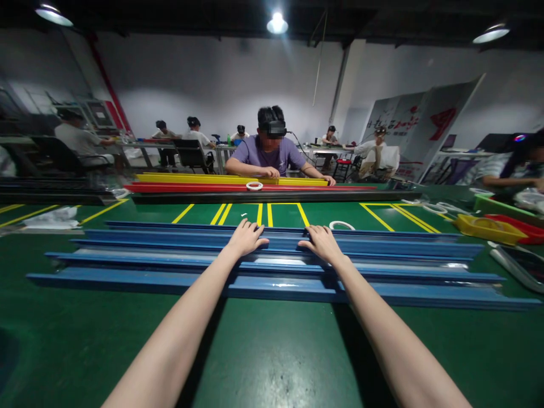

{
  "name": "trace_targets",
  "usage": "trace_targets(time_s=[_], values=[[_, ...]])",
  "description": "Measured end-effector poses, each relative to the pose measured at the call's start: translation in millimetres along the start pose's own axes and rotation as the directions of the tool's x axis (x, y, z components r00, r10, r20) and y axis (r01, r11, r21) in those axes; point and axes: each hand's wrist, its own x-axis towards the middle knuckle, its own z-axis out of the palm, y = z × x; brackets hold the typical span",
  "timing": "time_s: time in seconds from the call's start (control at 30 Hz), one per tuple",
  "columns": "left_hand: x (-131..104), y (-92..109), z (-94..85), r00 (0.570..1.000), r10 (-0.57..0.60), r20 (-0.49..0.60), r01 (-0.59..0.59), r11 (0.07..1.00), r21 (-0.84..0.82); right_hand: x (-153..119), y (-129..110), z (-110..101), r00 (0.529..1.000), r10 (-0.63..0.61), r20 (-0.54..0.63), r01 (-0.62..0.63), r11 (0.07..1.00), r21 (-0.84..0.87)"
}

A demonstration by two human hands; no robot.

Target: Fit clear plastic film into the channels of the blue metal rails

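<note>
Several long blue channel strips [140, 277] lie side by side across the green table [272, 351]. My left hand [247, 238] rests on the farther strips, left of the middle, with its fingers spread and its thumb pointing right. On the same strips, a little to the right, lies my right hand [321, 242], fingers apart and thumb pointing left. Both sets of fingertips reach the far blue edge. Neither hand is closed around a strip.
Beyond are black [191, 198], red [178, 187] and yellow strips [182, 178], where a person [266, 150] in purple leans in. White tape rings [341, 225] lie on the table. Yellow [491, 228] and red trays [521, 228] stand at the right.
</note>
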Motion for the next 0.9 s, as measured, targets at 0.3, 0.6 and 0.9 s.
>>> trace_targets(time_s=[0.3,0.6,0.9], values=[[-31.0,-8.8,-58.6,0.961,0.072,-0.266,-0.065,0.997,0.036,-26.1,-19.3,-60.0,0.976,-0.028,-0.217,0.027,1.0,-0.004],[-98.9,24.9,-73.7,0.97,0.071,-0.233,-0.07,0.997,0.011,-101.4,-53.0,-74.6,0.969,-0.046,-0.244,0.057,0.998,0.037],[-142.1,43.1,-61.4,0.973,0.108,-0.206,-0.112,0.994,-0.008,-146.5,-76.9,-63.0,0.969,-0.017,-0.247,0.037,0.996,0.079]])
